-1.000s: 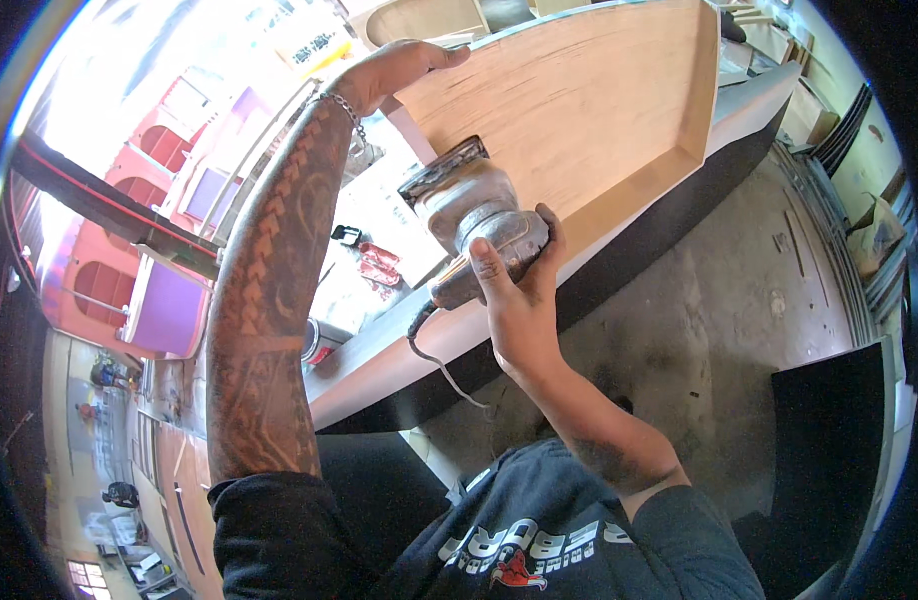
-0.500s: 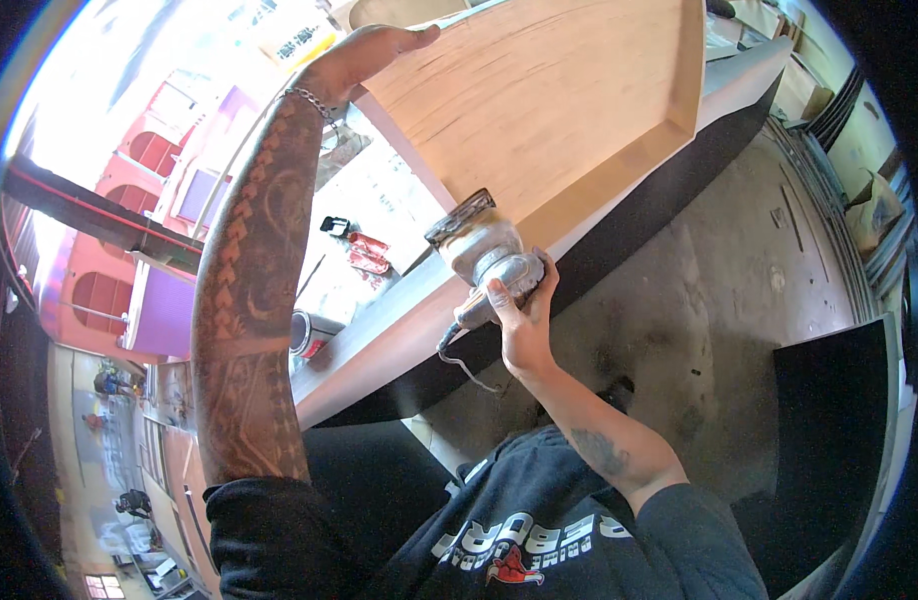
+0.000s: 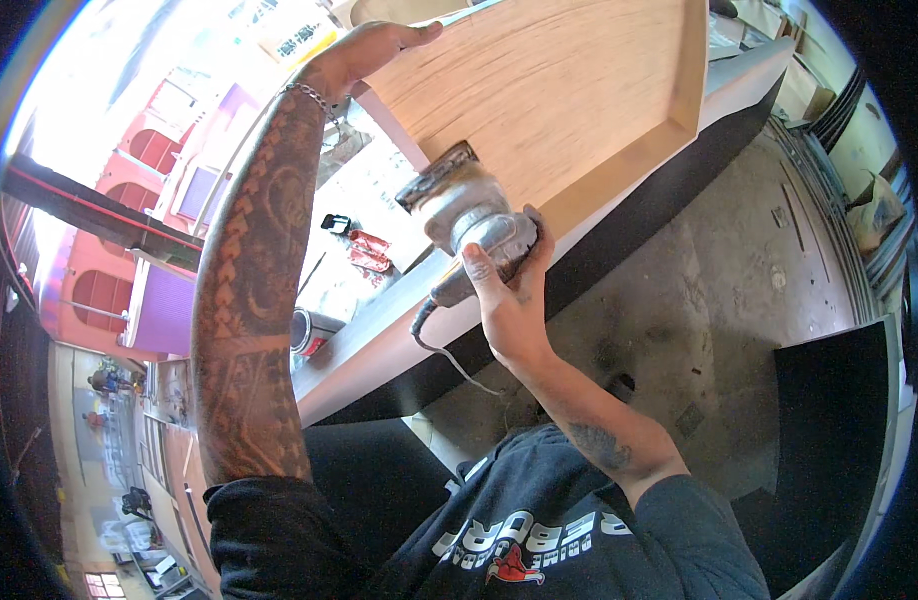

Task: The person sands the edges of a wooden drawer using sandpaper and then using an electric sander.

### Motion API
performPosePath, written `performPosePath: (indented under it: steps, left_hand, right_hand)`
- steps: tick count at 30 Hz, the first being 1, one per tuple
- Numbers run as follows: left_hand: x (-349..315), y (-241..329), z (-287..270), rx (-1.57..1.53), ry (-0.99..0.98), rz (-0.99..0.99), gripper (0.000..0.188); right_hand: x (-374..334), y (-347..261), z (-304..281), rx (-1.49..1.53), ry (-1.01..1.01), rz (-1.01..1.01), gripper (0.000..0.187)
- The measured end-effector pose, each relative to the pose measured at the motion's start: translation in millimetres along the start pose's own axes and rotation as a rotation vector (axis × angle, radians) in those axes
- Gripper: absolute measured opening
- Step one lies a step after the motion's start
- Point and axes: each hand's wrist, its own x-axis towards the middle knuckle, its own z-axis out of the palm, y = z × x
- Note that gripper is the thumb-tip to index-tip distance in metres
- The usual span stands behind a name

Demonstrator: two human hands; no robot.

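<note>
My right hand (image 3: 514,310) is wrapped round the body of an electric sander (image 3: 479,225), its thumb along the near side. The sander's flat dark pad is tilted up and leans against the left side of a shallow wooden box (image 3: 559,90) with raised edges. A power cord (image 3: 449,355) hangs from the sander's lower end. My left hand (image 3: 364,55) grips the box at its upper left corner, thumb stretched along the edge; the other fingers are mostly hidden. The box stands tilted on a long workbench (image 3: 379,355).
A paint can (image 3: 312,332), a red packet (image 3: 369,252) and a small black clip-like thing (image 3: 335,223) sit on the bench left of the box. Pink and purple cabinets (image 3: 154,270) stand at left. Concrete floor (image 3: 669,270) lies to the right, with a black panel (image 3: 829,430) beyond.
My right hand has shifted the sander leftward and a little nearer, toward the box's left edge. The sander's pad has swung left. My left hand stays where it was on the box.
</note>
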Motion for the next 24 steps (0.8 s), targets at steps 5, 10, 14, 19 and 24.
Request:
performPosePath:
  steps: [5,10,14,19,24]
  left_hand:
    - [8.9,-5.7,2.6,0.106,0.029,0.035,0.077]
    - [-1.7,0.3,-1.4,0.041,-0.015,0.028,0.08]
    - [4.9,-3.6,-3.3,0.077,-0.011,-0.019,0.082]
    - [5.8,-7.7,-5.2,0.061,0.015,0.014,0.082]
    - [-5.3,3.3,-7.0,0.054,-0.019,-0.005,0.074]
  right_hand:
    - [14.6,-16.2,18.9,-0.159,-0.074,-0.196,0.079]
    - [21.0,-47.5,45.0,-0.225,-0.079,-0.225,0.086]
    - [25.5,-55.1,51.6,-0.346,-0.111,-0.294,0.083]
    - [19.9,-35.4,37.0,-0.343,-0.103,-0.301,0.082]
    - [14.8,-22.5,31.0,-0.123,-0.104,-0.256,0.083]
